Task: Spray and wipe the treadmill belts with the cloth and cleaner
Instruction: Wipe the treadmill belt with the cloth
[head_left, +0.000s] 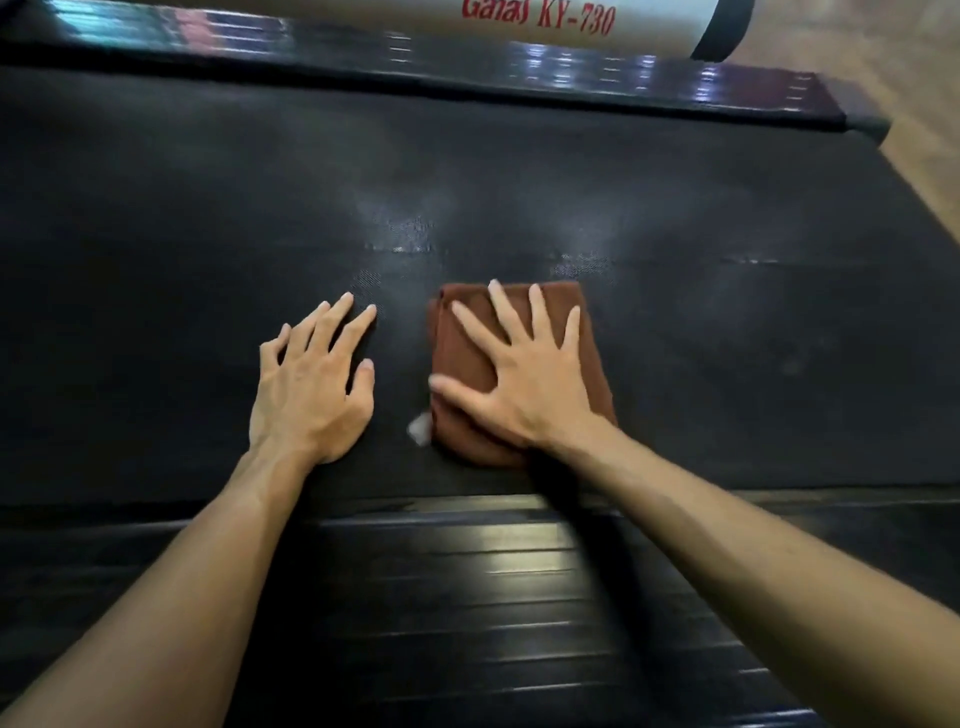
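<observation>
At frame centre, the right hand presses flat, fingers spread, on the folded brown cloth on the treadmill belt; just left, the left hand rests open, empty.

Dim indoor shot, light from above/ahead, soft all over.

Belt mostly dark w/ pale hazy sheen mid-frame; bright glare streaks on near side rail & far rail. Motion blur on rails, red lettering on white tube smeared. Wide-angle bend at edges, forearms stretched. Faint shadow under right hand; wood floor top rt brighter, out of focus.
</observation>
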